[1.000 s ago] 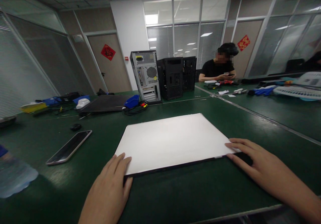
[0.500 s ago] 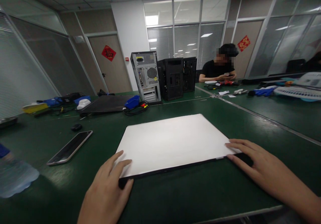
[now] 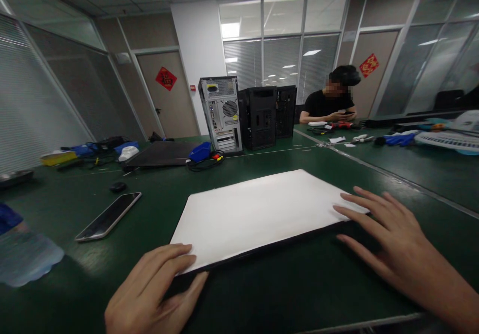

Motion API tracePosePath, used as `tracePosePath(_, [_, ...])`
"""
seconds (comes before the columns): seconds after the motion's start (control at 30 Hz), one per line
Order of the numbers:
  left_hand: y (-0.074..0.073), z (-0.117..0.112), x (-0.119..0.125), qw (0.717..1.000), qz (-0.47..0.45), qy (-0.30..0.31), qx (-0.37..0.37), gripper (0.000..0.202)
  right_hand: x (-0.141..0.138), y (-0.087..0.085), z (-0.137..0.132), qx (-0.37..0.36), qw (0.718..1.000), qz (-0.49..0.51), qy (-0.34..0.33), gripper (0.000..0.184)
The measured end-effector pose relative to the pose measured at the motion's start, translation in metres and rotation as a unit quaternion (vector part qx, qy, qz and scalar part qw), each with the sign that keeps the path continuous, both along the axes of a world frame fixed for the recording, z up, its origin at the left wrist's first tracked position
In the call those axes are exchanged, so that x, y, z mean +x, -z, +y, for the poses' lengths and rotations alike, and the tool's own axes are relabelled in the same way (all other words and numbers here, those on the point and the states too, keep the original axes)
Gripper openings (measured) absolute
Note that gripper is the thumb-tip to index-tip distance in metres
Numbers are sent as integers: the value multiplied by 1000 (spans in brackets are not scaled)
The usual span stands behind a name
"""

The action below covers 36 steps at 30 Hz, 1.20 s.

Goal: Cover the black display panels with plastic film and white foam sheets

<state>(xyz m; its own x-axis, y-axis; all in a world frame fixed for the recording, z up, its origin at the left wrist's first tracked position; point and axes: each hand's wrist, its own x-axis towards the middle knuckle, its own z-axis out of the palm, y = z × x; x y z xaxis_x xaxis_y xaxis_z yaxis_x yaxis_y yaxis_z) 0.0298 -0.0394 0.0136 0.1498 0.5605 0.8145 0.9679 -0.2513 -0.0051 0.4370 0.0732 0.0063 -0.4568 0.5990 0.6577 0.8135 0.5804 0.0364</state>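
Now, left hand [image 3: 149, 294] gripping panel [image 3: 258, 214] corner, right hand [image 3: 381, 229] splayed (on right edge)

white laptop [image 3: 258, 214] (closed), left hand [image 3: 149, 294], right hand [image 3: 389, 229]

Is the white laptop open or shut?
Shut: the white laptop lies flat, lid down on its dark base; left hand and right hand at near corners.

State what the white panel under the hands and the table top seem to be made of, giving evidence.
The white panel: maybe plastic or painted metal, matt; even white face, no reflections, thin dark edge. The table top: maybe rubber or vinyl, slightly glossy; soft light patches.
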Motion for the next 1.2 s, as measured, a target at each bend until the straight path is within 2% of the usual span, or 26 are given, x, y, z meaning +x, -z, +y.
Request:
tracePosePath(0.1, [-3,-3,3,1000,1,16,2,13,-17,-20,-3,24,996,-41,-73,43])
tracePosePath(0.23, [-6,-4,3,999,9,37,1,14,-50,-41,-2,70,978,-97,-171,23])
tracePosePath(0.33, [-6,-3,1,999,7,49,4,14,-72,-46,2,117,958,-129,-229,12])
tracePosePath(0.43, [-6,-3,2,999,-17,38,10,14,-80,-45,6,155,946,-124,-257,10])
tracePosePath(0.67, [0,-2,5,996,-77,36,28,13,-75,-41,10,194,943,-121,-241,13])
tracePosePath(0.9, [-5,-3,0,997,1,71,8,26,-76,-35,14,204,947,-117,-216,8])
tracePosePath(1.0, [-3,-2,2,998,-32,44,20,30,-67,-40,17,192,957,-101,-191,7])
tracePosePath(1.07, [1,-1,3,997,-78,4,18,36,-57,-48,20,186,964,-85,-171,9])
tracePosePath(1.2, [9,5,5,979,-176,-96,-42,64,-27,-66,26,223,966,-61,-112,19])
